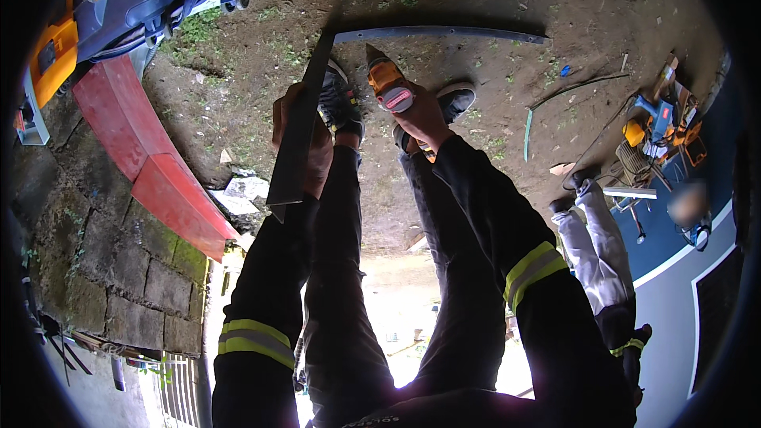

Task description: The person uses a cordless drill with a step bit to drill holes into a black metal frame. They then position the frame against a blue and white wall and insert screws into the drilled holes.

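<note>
Left hand [319, 162]: closed around dark metal bar [302, 135], with fingers showing to either side of it. Right hand [425, 115]: wrapped around the grip of orange drill [386, 79]; trigger finger hidden, so cannot tell whether pressing.

Bar position: in the left hand, slanting from nearer the body up to a corner ahead of that hand. Drill position: ahead and a little left of the right hand, dark nose toward the corner; near it, apparently not touching. Ahead of both hands: thin metal strip [452, 31] with small holes, stretching from the corner off to the right. Cannot tell whether fastened to the bar or merely meeting it.

Step in hand, as judged: steadying the bar and lining up the drill near the corner, probably for a hole or a screw. Next move, as judged: calls for a firm left-hand hold, tip squared to the metal before any push, and care for left shoe [342, 103], between the hands.

Farther out, left of the left hand: red panel [151, 143]; beyond that, ahead, dark blue wheeled case [170, 4]. Well right of the right hand: pile of tools [662, 123]; nearer the body, co-worker [594, 238] in pale trousers.
</note>
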Motion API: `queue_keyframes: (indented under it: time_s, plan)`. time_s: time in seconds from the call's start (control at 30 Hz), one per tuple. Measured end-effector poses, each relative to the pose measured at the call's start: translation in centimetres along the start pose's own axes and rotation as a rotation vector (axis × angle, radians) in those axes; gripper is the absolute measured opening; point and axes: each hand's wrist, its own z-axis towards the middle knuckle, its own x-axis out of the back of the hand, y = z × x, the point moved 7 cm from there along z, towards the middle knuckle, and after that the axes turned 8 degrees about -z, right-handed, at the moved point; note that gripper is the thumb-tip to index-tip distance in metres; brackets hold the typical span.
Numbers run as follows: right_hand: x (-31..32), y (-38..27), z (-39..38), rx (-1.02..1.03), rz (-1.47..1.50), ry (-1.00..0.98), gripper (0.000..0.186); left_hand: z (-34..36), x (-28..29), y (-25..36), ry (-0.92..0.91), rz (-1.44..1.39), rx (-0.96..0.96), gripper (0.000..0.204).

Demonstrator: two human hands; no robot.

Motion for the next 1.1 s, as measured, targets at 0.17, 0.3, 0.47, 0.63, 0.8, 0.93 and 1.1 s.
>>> queue_keyframes:
  time_s: [0.17,0.3,0.47,0.63,0.8,0.93,1.1]
  plan:
    - [-1.9,-0.5,1.7,0.012,-0.043,0.018,0.041,0.4,0.3,0.7,0.015,-0.022,0.069,0.024]
    - [-2.3,-0.8,2.8,0.020,-0.130,0.047,0.041,0.2,0.5,1.1,0.073,-0.002,-0.077,0.020]
    - [-2.5,-1.1,3.3,-0.001,-0.164,0.043,0.041,-0.6,0.2,-1.3,0.101,-0.007,-0.029,0.034]
    - [-2.4,-1.5,3.0,0.029,-0.123,0.030,0.047,-1.2,-0.3,-2.5,0.090,0.047,-0.047,0.044]
    - [-2.4,-1.6,2.7,0.036,-0.273,0.024,0.052,-1.2,-0.4,-2.8,0.031,0.008,-0.010,0.048]
    - [-2.5,-1.3,2.9,0.009,-0.287,0.018,0.051,-1.2,-0.2,-2.9,0.003,-0.039,0.043,0.049]
    - [-2.5,-1.2,4.0,-0.041,-0.276,-0.015,0.043,-1.3,-0.3,-3.0,0.000,-0.048,0.051,0.046]
